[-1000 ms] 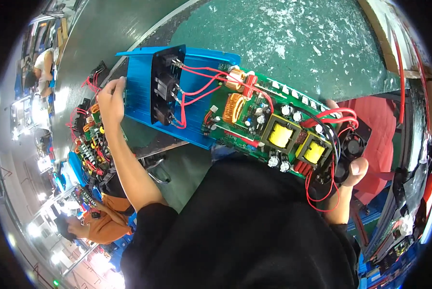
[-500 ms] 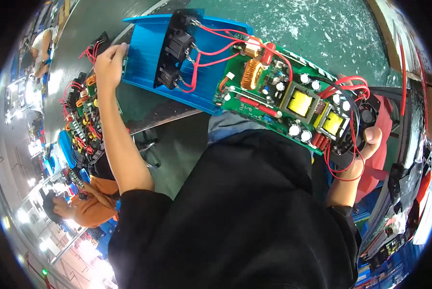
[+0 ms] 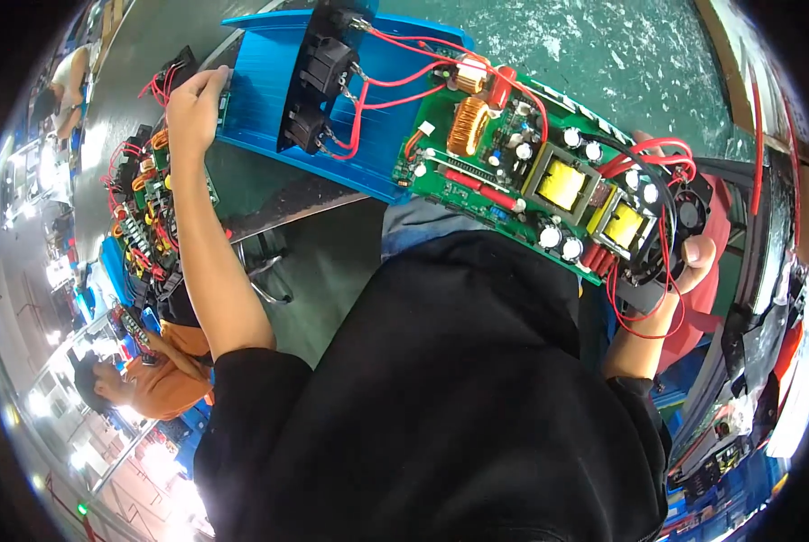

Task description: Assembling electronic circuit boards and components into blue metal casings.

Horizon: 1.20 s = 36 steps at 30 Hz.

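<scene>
My left hand point(image 3: 195, 110) is closed at the left end of a blue metal housing point(image 3: 255, 95), its fingertips mostly hidden. Partly inside the housing's right end lies a green circuit board point(image 3: 477, 172) with yellow transformers point(image 3: 562, 185) and a copper coil point(image 3: 467, 126). Red wires point(image 3: 404, 83) join the board to a black socket panel point(image 3: 319, 77), which stands tilted across the housing. My right hand point(image 3: 693, 262) grips the far right end of the board assembly, by a black fan point(image 3: 689, 212). Its thumb shows; the other fingers are hidden underneath.
Several wired boards point(image 3: 152, 208) are heaped at the left on the green worktable point(image 3: 585, 45). A person in orange point(image 3: 165, 379) holds a board beyond them. A red plastic thing point(image 3: 707, 280) stands behind my right hand, near a grey frame point(image 3: 739, 343).
My left hand, the housing and the socket panel have shifted slightly up and left. The board has slid a little left with them; my right hand keeps its hold.
</scene>
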### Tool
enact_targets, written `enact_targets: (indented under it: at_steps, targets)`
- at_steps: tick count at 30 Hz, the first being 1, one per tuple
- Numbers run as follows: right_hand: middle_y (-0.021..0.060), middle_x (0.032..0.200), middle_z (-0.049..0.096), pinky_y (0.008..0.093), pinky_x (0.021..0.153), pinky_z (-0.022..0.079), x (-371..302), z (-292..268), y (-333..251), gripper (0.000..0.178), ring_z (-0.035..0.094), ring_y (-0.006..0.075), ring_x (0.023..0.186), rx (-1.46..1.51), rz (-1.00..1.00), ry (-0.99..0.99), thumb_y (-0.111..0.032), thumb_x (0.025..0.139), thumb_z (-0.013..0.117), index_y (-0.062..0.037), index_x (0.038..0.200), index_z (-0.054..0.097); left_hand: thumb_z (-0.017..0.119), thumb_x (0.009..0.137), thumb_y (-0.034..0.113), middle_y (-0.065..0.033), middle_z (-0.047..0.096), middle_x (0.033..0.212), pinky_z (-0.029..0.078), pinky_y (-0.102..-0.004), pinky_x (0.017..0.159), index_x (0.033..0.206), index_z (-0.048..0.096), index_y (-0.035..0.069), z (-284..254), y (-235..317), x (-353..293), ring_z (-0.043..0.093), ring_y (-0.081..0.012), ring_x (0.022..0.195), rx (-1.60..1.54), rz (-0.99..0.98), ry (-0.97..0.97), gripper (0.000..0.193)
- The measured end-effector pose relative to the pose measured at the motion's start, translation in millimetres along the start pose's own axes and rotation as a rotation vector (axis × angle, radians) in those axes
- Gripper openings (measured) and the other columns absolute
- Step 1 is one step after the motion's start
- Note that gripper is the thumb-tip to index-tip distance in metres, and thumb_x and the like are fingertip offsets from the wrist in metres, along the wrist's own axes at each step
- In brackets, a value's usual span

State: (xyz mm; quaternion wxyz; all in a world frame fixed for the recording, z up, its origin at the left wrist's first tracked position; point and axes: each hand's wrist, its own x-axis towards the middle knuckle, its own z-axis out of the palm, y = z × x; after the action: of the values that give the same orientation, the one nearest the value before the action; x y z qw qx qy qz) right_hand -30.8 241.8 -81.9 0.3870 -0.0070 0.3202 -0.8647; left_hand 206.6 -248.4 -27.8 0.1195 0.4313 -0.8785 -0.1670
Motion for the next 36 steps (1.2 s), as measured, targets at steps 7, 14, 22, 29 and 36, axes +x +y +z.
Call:
enact_targets:
  at_steps: [7, 14, 22, 29, 36]
  targets:
    - [0.0279, 0.133, 0.049, 0.0431, 0.099, 0.049, -12.0, 8.5, 6.5, 0.107, 0.059, 0.0349, 0.114, 0.168, 0.078, 0.01, -0.022, 0.055, 0.066, 0.0124, 0.146, 0.02, 0.061, 0.094, 0.035, 0.002, 0.063, 0.074, 0.037, -0.0242, 0.054, 0.1, 0.074, 0.004, 1.0, -2.4, -2.2, 0.047, -0.0059, 0.059, -0.007, 0.044, 0.026, 0.033]
    - [0.0279, 0.13, 0.052, 0.0461, 0.1, 0.048, -0.1, 19.7, 4.8, 0.108, 0.058, 0.0379, 0.113, 0.136, 0.096, 0.027, -0.019, 0.052, 0.069, 0.0159, 0.142, 0.023, 0.062, 0.094, 0.032, 0.0056, 0.056, 0.067, 0.034, -0.023, 0.053, 0.094, 0.073, 0.003, 2.1, 0.8, -1.5, 0.045, -0.004, 0.058, 0.011, 0.042, 0.013, 0.03]
    - [0.023, 0.129, 0.055, 0.0425, 0.1, 0.049, -11.9, 6.6, 13.8, 0.09, 0.06, 0.0352, 0.111, 0.183, 0.074, 0.08, -0.01, 0.05, 0.056, 0.0096, 0.136, 0.041, 0.064, 0.092, 0.028, 0.0051, 0.06, 0.073, 0.036, -0.0228, 0.056, 0.096, 0.072, 0.001, -1.3, 0.7, -0.4, 0.047, -0.004, 0.063, -0.05, 0.072, -0.02, 0.029]
    - [0.0215, 0.125, 0.059, 0.0427, 0.1, 0.049, -4.0, -6.9, 4.7, 0.084, 0.06, 0.0353, 0.112, 0.071, 0.056, 0.18, -0.014, 0.051, 0.052, 0.009, 0.132, 0.047, 0.061, 0.094, 0.026, 0.0031, 0.063, 0.081, 0.04, -0.0221, 0.064, 0.103, 0.071, 0.0, -1.4, -5.0, 1.5, 0.051, -0.0048, 0.071, -0.046, 0.046, -0.089, 0.03]
    - [0.0218, 0.118, 0.061, 0.0425, 0.09, 0.055, -0.8, 8.7, -5.0, 0.075, 0.065, 0.0332, 0.099, 0.075, 0.099, 0.14, -0.019, 0.06, 0.055, 0.0073, 0.13, 0.049, 0.056, 0.095, 0.036, -0.0115, 0.071, 0.089, 0.047, -0.0301, 0.081, 0.104, 0.07, 0.0, -12.5, 19.4, -15.6, 0.063, -0.0167, 0.084, 0.022, -0.094, 0.058, 0.039]
